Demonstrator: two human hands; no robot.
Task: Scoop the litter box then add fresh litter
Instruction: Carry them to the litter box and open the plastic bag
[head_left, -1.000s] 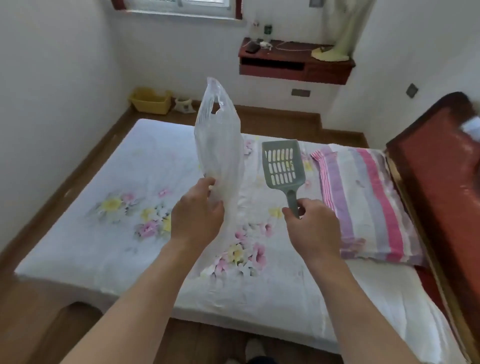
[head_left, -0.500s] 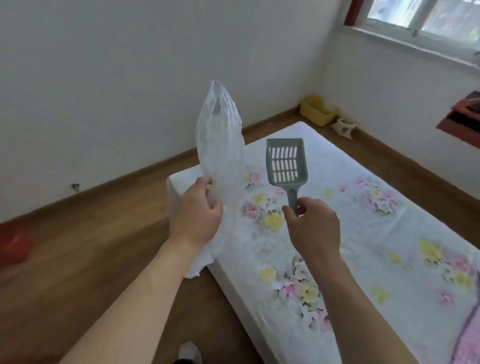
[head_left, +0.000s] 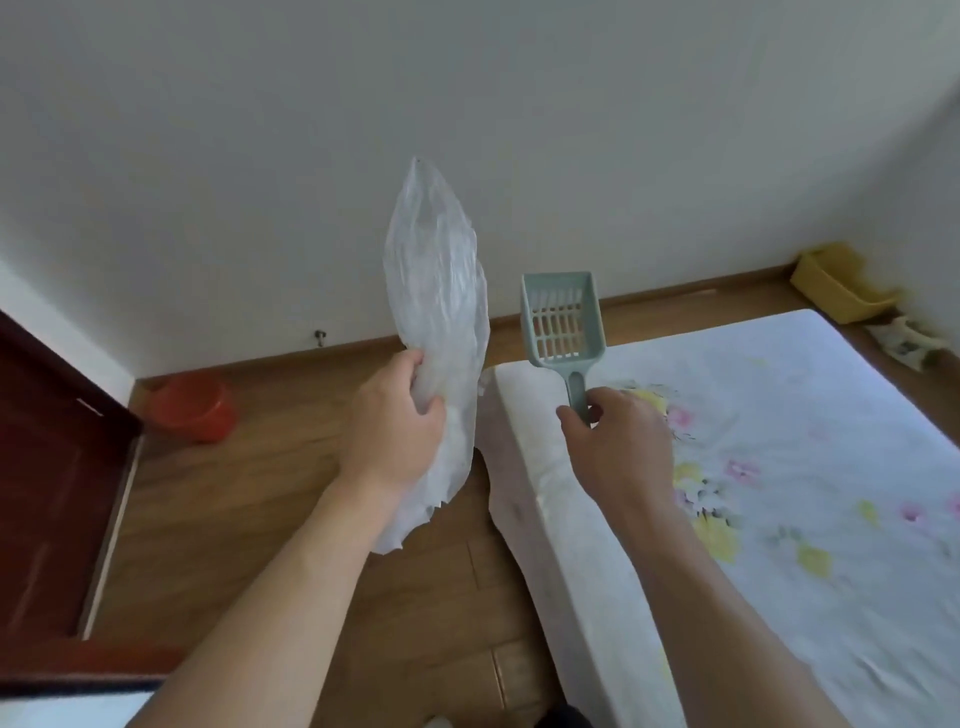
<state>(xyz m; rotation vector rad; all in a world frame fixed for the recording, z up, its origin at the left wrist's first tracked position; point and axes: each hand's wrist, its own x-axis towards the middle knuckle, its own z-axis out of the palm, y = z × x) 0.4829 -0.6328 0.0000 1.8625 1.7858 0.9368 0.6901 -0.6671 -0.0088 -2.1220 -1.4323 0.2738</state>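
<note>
Grips a crumpled clear bag (head_left: 436, 291) in the left hand (head_left: 395, 421), fingers curled round its lower half, the rest standing upright above the fist; looks empty. Pinches the handle of a grey-green scoop (head_left: 563, 319) in the right hand (head_left: 618, 441), thumb and fingers closed on the stem, slotted head up and holding nothing. Holds both over the near corner of the bed (head_left: 779, 441), bag just left of that corner above the wood floor (head_left: 260, 493), scoop just over its edge. Spots a yellow box (head_left: 836, 286) on the floor past the far corner of the bed, against the wall (head_left: 467, 104); probably the litter box, though too far off to see litter inside. Also a red bucket (head_left: 189, 405) on the floor well left of the bed, by a dark door (head_left: 52, 467). Judged as barely begun: tools in hand, nothing scooped, no fresh litter in sight. Left to do: reach the box beyond the bed, sift out the waste into the bag, then find and pour new litter
</note>
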